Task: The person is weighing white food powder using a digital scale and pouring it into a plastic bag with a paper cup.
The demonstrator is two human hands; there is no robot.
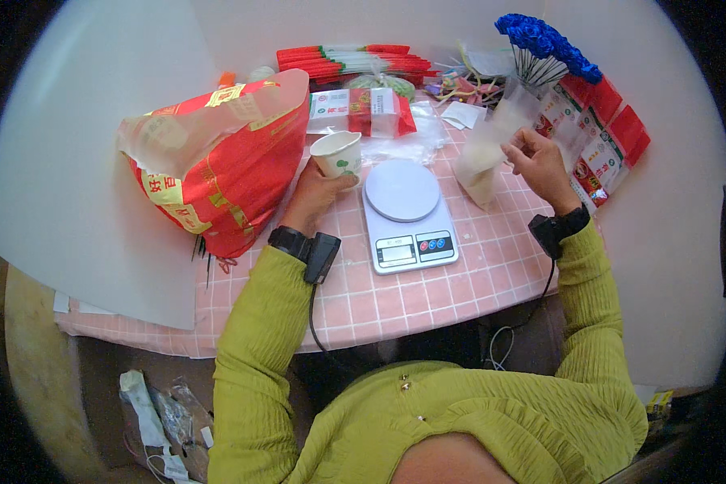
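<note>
Showing moderately bright, even light on the pink tabletop (339, 302) | washing pale over the white side panel (73, 177) | dimming to gloom below the tabletop | casting soft, faint shadows around the kitchen scale (410, 222) | glinting off the clear plastic bags (407, 145) | bending straight edges, blacking out round the fisheye rim | softening fine print

Matt paper cup (336, 155), plastic bag (477, 169)

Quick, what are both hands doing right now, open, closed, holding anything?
Left hand: closed around the cup.
Right hand: closed, fingertips pinching the bag.
</note>
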